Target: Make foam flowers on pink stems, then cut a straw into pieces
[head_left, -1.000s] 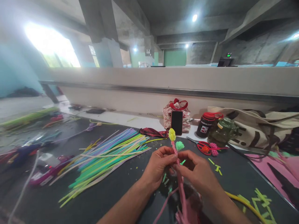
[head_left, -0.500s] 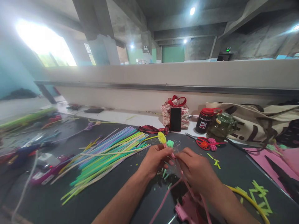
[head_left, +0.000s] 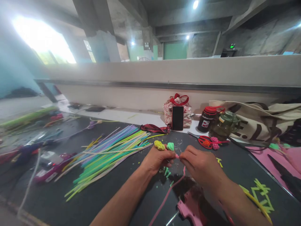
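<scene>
Yellow puff (head_left: 159, 145), mint-green puff (head_left: 170, 146) beside it, both at left hand (head_left: 158, 159), pink stem (head_left: 177, 156) reaching right hand (head_left: 199, 161)

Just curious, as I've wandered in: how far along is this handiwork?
Done, it seems: the yellow tuft and green tuft look shaped.

In hand: the left hand and right hand pinch a pink stem beside them.

Possibly left: a pink strand trails loose; the straight, colorful sticks lie unshaped. I can't tell how many are needed.

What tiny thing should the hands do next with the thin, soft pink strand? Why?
Maybe the right hand should wind the pink strand one small turn, because it trails below, while the left hand steadies the fluffy yellow tuft and mint-green tuft.
</scene>
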The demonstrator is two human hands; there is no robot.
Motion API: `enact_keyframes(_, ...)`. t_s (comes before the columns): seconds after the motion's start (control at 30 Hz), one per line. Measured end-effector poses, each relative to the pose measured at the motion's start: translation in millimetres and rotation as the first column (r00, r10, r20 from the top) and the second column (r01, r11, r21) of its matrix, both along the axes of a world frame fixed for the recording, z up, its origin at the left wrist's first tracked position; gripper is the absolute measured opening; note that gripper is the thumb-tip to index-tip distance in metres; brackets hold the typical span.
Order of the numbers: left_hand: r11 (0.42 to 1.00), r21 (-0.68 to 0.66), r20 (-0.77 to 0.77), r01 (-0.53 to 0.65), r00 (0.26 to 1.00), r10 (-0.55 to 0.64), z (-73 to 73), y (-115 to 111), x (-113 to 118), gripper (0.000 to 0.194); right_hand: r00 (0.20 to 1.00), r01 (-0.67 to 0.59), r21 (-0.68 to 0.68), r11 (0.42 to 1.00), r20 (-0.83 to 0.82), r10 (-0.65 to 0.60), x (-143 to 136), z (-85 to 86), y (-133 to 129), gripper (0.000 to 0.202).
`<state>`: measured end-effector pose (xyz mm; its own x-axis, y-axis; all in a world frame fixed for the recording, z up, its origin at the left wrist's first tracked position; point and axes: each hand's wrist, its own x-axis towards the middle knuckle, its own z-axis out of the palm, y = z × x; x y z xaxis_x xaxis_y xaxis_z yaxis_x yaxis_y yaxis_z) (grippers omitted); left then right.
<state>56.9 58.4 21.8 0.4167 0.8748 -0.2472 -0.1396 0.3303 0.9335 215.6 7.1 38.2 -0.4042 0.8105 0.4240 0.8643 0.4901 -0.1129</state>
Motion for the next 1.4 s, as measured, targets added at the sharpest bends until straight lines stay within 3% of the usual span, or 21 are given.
enact_keyframes(0.1, 0.999, 0.042, -0.010, -0.002, 1.000, 0.002, -5.3, -1.9, 4.8, 0.014, 0.997, -0.050, -0.027, 0.998, -0.061, 0.049, 1.1, -0.6, -0.1, 0.020)
enact_keyframes(0.27, 0.995, 0.075, 0.019, 0.059, 0.998, -0.060, -4.9, -9.6, 9.4, 0.013, 0.929, -0.107, -0.170, 0.980, -0.369, 0.037, 5.6, 4.4, 4.5, 0.013)
enact_keyframes(0.37, 0.988, 0.086, 0.076, 0.125, 0.988, -0.132, -2.7, -12.3, 7.8, 0.012, 0.834, -0.179, -0.278, 0.944, -0.552, -0.004, 8.8, 6.0, 9.7, 0.013)
enact_keyframes(0.57, 0.971, 0.031, 0.256, 0.237, 0.937, -0.237, -3.5, -12.4, 4.9, 0.017, 0.578, -0.341, -0.474, 0.811, -0.786, -0.216, 6.7, 0.2, 14.3, 0.016)
enact_keyframes(0.83, 0.986, -0.076, 0.330, 0.149, 0.937, -0.116, 0.4, -13.0, 5.2, 0.017, 0.385, -0.366, -0.427, 0.827, -0.878, -0.284, -1.7, -2.1, 13.8, 0.011)
enact_keyframes(1.03, 0.990, -0.077, 0.257, 0.115, 0.962, -0.091, 1.6, -8.4, 1.4, 0.015, 0.383, -0.344, -0.523, 0.780, -0.836, -0.392, -3.2, -0.9, 11.2, 0.014)
enact_keyframes(1.23, 0.990, 0.009, 0.250, 0.139, 0.958, -0.137, -3.3, -9.6, 5.1, 0.013, 0.506, -0.331, -0.475, 0.815, -0.819, -0.272, 0.4, 0.9, 10.0, 0.012)
enact_keyframes(1.4, 0.987, 0.014, 0.287, 0.159, 0.945, -0.156, -1.2, -12.5, 4.7, 0.015, 0.412, -0.424, -0.514, 0.746, -0.843, -0.346, 3.3, -10.0, 19.4, 0.019)
